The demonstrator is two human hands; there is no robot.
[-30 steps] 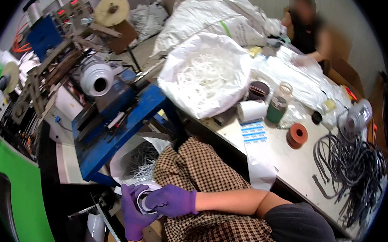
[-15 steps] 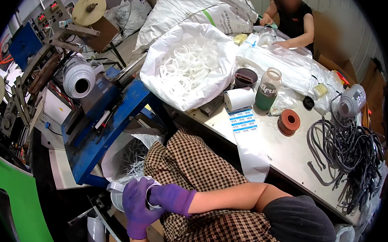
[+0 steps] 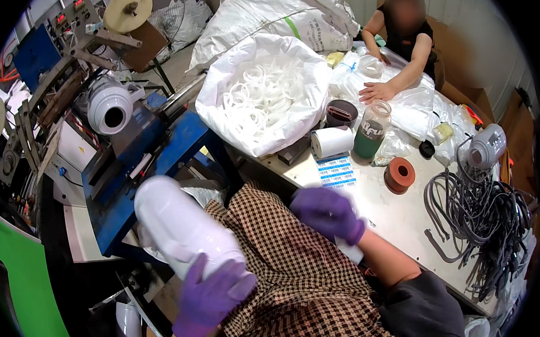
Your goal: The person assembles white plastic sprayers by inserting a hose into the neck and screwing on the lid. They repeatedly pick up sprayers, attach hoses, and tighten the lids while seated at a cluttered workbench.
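My left hand (image 3: 214, 293), in a purple glove, grips the near end of a glossy white rounded plastic vessel (image 3: 184, 225). The vessel tilts up and away to the left, above my checked apron (image 3: 287, 259). My right hand (image 3: 328, 213), also gloved in purple, is over the near table edge, close to the strip of blue-printed labels (image 3: 337, 171). Motion smears its fingers, so whether it holds anything is unclear. Partly hidden behind the vessel is a bag (image 3: 207, 195) beside the blue stand.
A white sack (image 3: 212, 104) of white rings (image 3: 266, 86) stands beyond the table (image 3: 370, 209). On the table are a label roll (image 3: 333, 142), a jar (image 3: 372, 129), a brown spool (image 3: 400, 175) and grey cords (image 3: 468, 213). A blue machine stand (image 3: 117, 219) is left. A co-worker (image 3: 406, 33) sits across.
My left hand has lifted and tilted the white vessel. My right hand has come away from it toward the labels. The co-worker's arm has reached farther across the plastic bags.
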